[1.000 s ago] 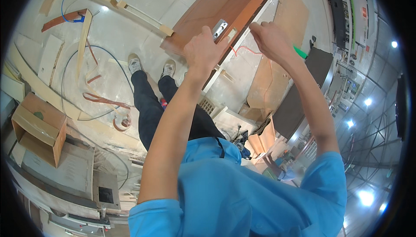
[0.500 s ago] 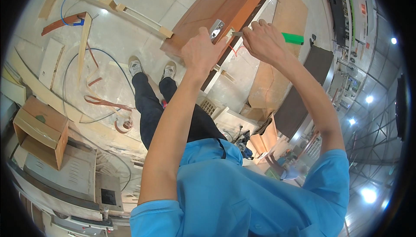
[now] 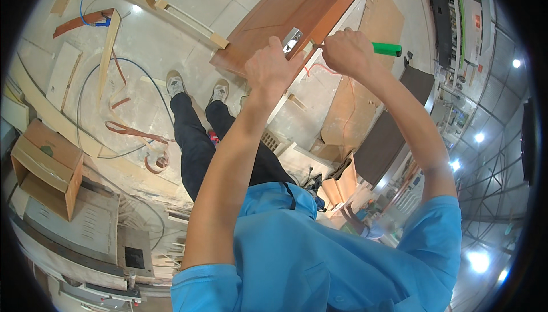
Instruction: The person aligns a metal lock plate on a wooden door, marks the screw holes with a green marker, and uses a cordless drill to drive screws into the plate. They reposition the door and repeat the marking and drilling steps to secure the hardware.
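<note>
Closing around the tool point(image 3: 387, 49), the right hand point(image 3: 346, 54) sits nearer the door point(image 3: 325, 12) than a second ago. The tool's green handle, then slanting down to the right, now lies almost level in the view, sticking out past the hand's right side. Its long axis runs across the door's long edge, front end leftward; whether the tip touches that edge, I cannot tell. The left hand point(image 3: 268, 67) is at the edge just beside the lock point(image 3: 292, 40), much as before; whether it grips anything, I cannot tell. The edge itself slants from upper right to lower left. Right of it, bare floor and a flat brown board point(image 3: 383, 21) leave open room around the handle; left of the hands, the lock stands close.
</note>
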`<state>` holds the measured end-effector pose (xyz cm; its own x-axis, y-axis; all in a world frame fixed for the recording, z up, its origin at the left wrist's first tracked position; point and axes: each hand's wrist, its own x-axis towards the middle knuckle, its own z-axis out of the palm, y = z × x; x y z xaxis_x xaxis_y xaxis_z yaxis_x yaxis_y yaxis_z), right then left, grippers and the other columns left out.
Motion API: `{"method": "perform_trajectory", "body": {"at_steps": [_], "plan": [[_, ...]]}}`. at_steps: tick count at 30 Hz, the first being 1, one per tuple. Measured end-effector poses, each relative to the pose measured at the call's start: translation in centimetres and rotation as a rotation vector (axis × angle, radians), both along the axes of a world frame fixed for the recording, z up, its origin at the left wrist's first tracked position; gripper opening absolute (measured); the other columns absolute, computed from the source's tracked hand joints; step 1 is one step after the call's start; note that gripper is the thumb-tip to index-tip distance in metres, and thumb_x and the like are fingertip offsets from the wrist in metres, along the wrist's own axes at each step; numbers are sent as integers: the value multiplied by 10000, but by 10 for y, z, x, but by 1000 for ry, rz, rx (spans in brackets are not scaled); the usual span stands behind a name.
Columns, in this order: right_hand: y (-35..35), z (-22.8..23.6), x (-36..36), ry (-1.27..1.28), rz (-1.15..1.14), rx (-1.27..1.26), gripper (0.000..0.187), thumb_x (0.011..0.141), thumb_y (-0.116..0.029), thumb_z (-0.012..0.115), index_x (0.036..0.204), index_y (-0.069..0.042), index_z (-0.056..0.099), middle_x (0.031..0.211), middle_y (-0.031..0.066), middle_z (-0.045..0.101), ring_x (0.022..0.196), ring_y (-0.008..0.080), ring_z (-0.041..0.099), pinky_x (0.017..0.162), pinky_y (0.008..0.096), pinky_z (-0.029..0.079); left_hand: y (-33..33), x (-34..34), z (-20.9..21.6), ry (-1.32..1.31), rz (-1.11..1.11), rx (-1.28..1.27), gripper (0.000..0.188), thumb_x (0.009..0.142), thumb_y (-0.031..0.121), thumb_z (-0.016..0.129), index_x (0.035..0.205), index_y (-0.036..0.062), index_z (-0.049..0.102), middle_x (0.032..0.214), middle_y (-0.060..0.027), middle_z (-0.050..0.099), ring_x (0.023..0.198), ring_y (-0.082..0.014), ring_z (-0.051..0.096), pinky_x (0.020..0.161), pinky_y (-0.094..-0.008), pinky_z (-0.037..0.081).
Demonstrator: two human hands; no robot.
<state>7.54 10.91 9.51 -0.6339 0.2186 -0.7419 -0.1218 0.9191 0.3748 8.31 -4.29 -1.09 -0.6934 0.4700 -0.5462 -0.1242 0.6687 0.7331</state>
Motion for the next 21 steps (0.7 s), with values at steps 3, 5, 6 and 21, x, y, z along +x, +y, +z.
{"method": "perform_trajectory", "body": {"at_steps": [3,5,6,21], "plan": [[-2,-3,-3,-9,13,26,173,820,-180,657,848,-32,742,889,173,723,909,350,698,735,446,570,1,1,-1,-13,0,3,534,846,533,711,1017,37,608,892,-184,728,908,-361,712,787,-479,543],[-2,-4,-2,17,47,21,168,810,-172,659,835,-28,741,890,177,720,919,345,695,742,444,568,1,3,-3,-11,8,24,536,842,535,712,1018,39,609,887,-181,727,897,-362,713,786,-480,542],[-1,-4,0,17,40,13,169,805,-172,662,835,-26,741,893,179,719,927,343,693,749,443,567,1,4,-3,30,23,33,534,848,546,698,991,41,601,844,-184,722,850,-365,715,754,-477,542],[19,11,28,233,0,-93,175,924,-172,598,927,-49,722,941,163,707,966,334,677,777,475,549,0,2,-4,76,11,9,544,853,549,703,984,32,597,837,-188,724,844,-364,723,760,-474,551]]}}
